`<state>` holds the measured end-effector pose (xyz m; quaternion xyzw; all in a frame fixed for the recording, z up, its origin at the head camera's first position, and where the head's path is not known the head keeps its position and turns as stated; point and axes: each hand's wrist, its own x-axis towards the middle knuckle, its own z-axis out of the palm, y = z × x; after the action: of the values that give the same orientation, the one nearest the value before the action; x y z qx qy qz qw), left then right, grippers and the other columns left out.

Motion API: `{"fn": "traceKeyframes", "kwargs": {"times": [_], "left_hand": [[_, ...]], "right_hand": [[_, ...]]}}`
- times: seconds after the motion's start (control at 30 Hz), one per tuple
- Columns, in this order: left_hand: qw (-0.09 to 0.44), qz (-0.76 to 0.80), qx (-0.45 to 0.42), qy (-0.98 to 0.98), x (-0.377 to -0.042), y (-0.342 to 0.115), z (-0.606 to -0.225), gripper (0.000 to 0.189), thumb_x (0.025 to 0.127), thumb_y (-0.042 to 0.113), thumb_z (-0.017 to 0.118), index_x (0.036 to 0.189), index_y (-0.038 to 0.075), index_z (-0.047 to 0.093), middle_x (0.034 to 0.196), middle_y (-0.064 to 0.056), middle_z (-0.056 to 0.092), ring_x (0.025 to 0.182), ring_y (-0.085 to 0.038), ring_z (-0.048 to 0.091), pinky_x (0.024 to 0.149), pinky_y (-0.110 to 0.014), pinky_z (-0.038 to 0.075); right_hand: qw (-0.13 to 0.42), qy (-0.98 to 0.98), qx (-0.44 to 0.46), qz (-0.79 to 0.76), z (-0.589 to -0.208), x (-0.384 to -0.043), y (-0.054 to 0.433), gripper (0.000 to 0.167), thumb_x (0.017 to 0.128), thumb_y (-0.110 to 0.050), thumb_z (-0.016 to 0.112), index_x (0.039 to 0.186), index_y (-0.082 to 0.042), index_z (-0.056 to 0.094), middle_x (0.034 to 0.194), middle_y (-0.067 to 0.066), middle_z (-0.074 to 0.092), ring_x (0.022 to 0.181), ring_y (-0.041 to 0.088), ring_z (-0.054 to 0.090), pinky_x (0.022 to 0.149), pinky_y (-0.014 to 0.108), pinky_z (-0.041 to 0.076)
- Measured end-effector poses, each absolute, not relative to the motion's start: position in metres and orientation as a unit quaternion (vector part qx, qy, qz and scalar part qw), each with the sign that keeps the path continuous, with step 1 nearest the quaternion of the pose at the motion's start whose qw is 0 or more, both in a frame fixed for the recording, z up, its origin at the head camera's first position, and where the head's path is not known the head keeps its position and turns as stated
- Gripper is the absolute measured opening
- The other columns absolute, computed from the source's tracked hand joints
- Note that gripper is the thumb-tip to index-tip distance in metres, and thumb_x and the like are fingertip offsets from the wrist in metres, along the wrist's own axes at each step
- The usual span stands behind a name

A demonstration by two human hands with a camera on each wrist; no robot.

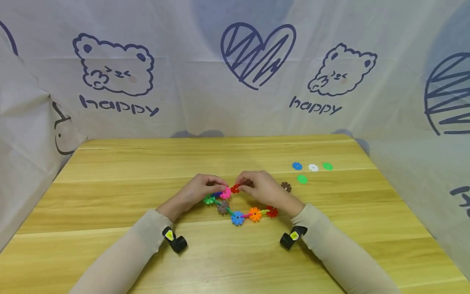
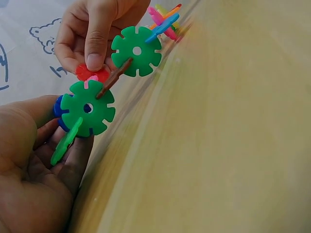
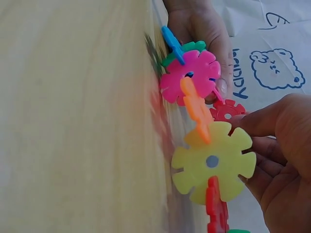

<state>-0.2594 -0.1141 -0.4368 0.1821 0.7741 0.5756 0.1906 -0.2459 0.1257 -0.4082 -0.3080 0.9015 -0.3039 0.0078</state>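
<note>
A chain of notched plastic snowflake discs lies in a curve on the table, with a blue disc and an orange disc at its near side. My left hand grips the chain's left end, near a pink disc and, in the left wrist view, a green disc. Between thumb and fingers, my right hand pinches a red disc. The red disc's edge is right at the pink disc. In the right wrist view, a yellow disc of the chain stands before the right hand.
Beyond the right hand lie a loose blue disc, a white disc and two green discs. A brown disc shows beside the right wrist. A printed white cloth hangs behind the wooden table.
</note>
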Motion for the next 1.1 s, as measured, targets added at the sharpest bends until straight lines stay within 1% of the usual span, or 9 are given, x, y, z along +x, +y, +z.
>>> {"fn": "traceKeyframes", "kwargs": {"times": [0.2,0.33,0.43,0.57,0.67,0.83,0.97,1.1], "left_hand": [[0.193,0.574,0.185,0.774,-0.260,-0.115,-0.438,0.027,0.094,0.027,0.068,0.113,0.010,0.074,0.114,-0.004,0.070,0.108,-0.018,0.060,0.096,-0.037,0.046],[0.192,0.577,0.180,0.773,-0.261,-0.115,-0.438,0.028,0.094,0.027,0.068,0.115,0.009,0.073,0.116,-0.004,0.069,0.111,-0.018,0.059,0.096,-0.036,0.046],[0.193,0.576,0.175,0.775,-0.261,-0.115,-0.437,0.027,0.094,0.026,0.068,0.114,0.009,0.074,0.114,-0.004,0.070,0.107,-0.018,0.060,0.092,-0.034,0.048],[0.190,0.568,0.171,0.782,-0.260,-0.114,-0.437,0.025,0.093,0.027,0.069,0.108,0.007,0.075,0.107,-0.004,0.071,0.097,-0.018,0.061,0.084,-0.031,0.050],[0.184,0.568,0.161,0.786,-0.260,-0.114,-0.437,0.024,0.093,0.026,0.069,0.104,0.005,0.076,0.103,-0.004,0.071,0.093,-0.017,0.061,0.081,-0.029,0.050],[0.163,0.581,0.129,0.787,-0.260,-0.112,-0.436,0.022,0.092,0.021,0.070,0.100,0.001,0.076,0.100,-0.007,0.072,0.091,-0.017,0.062,0.078,-0.028,0.051],[0.149,0.581,0.122,0.791,-0.259,-0.110,-0.436,0.022,0.092,0.020,0.071,0.099,0.000,0.076,0.100,-0.008,0.072,0.090,-0.016,0.062,0.076,-0.027,0.051],[0.148,0.583,0.118,0.790,-0.256,-0.109,-0.432,0.022,0.092,0.018,0.070,0.100,-0.002,0.075,0.102,-0.010,0.072,0.093,-0.017,0.062,0.079,-0.029,0.052]], "right_hand": [[-0.009,0.902,-0.318,-0.290,-0.407,-0.244,0.125,0.008,0.095,-0.011,0.066,0.102,-0.014,0.070,0.094,-0.006,0.070,0.085,0.006,0.064,0.075,0.024,0.053],[-0.022,0.902,-0.327,-0.281,-0.407,-0.242,0.123,0.008,0.094,-0.011,0.067,0.101,-0.013,0.070,0.094,-0.004,0.070,0.086,0.007,0.065,0.076,0.025,0.053],[-0.034,0.903,-0.333,-0.269,-0.407,-0.241,0.121,0.008,0.094,-0.011,0.067,0.101,-0.013,0.070,0.094,-0.004,0.070,0.084,0.007,0.065,0.075,0.025,0.053],[-0.051,0.900,-0.349,-0.258,-0.408,-0.239,0.118,0.007,0.093,-0.010,0.068,0.098,-0.014,0.071,0.092,-0.005,0.070,0.081,0.006,0.064,0.073,0.024,0.053],[-0.061,0.896,-0.360,-0.253,-0.409,-0.238,0.116,0.007,0.093,-0.008,0.068,0.096,-0.014,0.071,0.090,-0.005,0.071,0.079,0.006,0.064,0.071,0.023,0.052],[-0.078,0.893,-0.365,-0.250,-0.410,-0.238,0.113,0.007,0.091,-0.008,0.070,0.092,-0.014,0.073,0.087,-0.004,0.071,0.075,0.005,0.064,0.068,0.020,0.052],[-0.091,0.890,-0.375,-0.244,-0.412,-0.239,0.111,0.005,0.089,-0.009,0.073,0.091,-0.014,0.074,0.086,-0.004,0.072,0.074,0.005,0.065,0.068,0.020,0.052],[-0.096,0.887,-0.383,-0.239,-0.413,-0.239,0.110,0.004,0.090,-0.009,0.072,0.091,-0.013,0.074,0.086,-0.003,0.072,0.074,0.006,0.065,0.068,0.020,0.052]]}}
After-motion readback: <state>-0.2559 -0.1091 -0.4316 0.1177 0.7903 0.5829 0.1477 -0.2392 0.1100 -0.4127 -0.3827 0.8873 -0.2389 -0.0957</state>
